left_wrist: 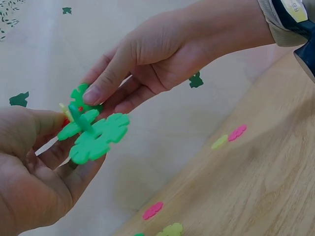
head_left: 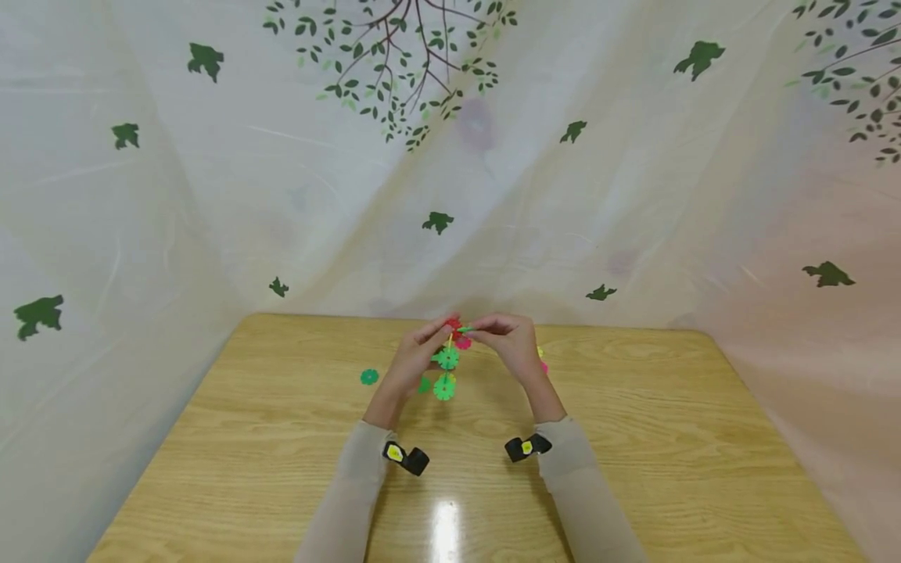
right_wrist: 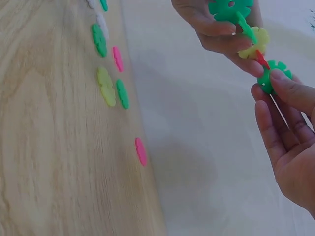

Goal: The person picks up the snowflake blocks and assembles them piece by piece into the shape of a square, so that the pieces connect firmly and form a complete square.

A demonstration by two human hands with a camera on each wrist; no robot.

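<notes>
At the left, a loose green disc (head_left: 369,377) lies on the wooden surface (head_left: 633,469). Rightward, the left hand (head_left: 411,361) grips a chain of slotted discs (head_left: 448,360) near its far red piece, raised off the surface. The right hand (head_left: 512,344) pinches another green disc (right_wrist: 282,66) between fingers and thumb at that red piece; misaligned slots could make it slip, and uneven pushing might pop the chain's joints apart. Farther right lies a pink disc (head_left: 543,367).

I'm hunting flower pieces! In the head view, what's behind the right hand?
Bits of a yellow piece and a pink piece peek out past the right hand. The hand covers the rest in that view, so anything else behind it can't be seen.
</notes>
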